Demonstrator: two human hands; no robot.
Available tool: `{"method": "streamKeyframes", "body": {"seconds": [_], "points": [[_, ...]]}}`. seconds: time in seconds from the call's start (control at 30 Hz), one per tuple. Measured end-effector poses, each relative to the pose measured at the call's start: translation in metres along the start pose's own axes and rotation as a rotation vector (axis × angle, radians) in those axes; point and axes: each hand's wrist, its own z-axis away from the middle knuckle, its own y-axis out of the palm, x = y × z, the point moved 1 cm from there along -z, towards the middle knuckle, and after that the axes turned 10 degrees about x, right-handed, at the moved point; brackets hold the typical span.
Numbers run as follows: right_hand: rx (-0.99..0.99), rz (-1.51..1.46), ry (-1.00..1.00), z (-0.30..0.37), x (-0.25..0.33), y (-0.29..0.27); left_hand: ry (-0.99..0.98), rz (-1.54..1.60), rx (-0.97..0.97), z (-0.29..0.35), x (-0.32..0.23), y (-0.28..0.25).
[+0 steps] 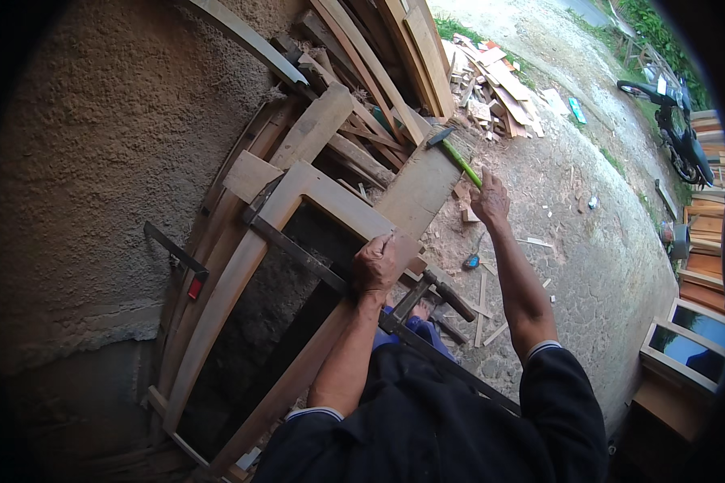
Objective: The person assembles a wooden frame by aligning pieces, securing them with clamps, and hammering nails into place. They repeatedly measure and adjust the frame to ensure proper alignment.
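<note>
My right hand [490, 196] grips the green handle of a hammer [464, 163], whose dark head is up and to the left, over a wooden board. My left hand [375, 264] is closed at the near right corner of a rectangular wooden frame [342, 201]. Whatever its fingers may pinch is too small or hidden to make out. A long dark bar clamp [298, 255] lies across the frame, passing beside my left wrist. The clamp's screw handle [451, 296] sticks out to the right of that hand.
A plank [415, 189] and stacked timber stand beyond the frame, beside a rough wall [113, 145]. Another clamp with a red end [195, 287] is at the left. On the ground lie a blue tape measure [471, 262] and scrap wood [499, 88]. A motorcycle [678, 129] stands far right.
</note>
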Motion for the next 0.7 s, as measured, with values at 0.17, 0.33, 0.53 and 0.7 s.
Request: {"method": "streamKeyframes", "body": {"seconds": [0.17,0.33,0.53,0.7], "points": [[0.214,-0.150,-0.150,-0.027,-0.018,0.022,0.039,-0.016,-0.012,0.000,0.002,0.000],[0.138,-0.454,-0.284,0.014,0.009,0.016,0.058,-0.030,-0.023,-0.001,0.003,0.001],[0.339,-1.089,-0.221,0.155,0.045,-0.020,0.038,-0.043,0.005,0.001,0.003,-0.001],[0.079,-0.631,-0.433,0.201,0.063,-0.033,0.052,-0.040,0.002,0.000,0.001,-0.001]]}}
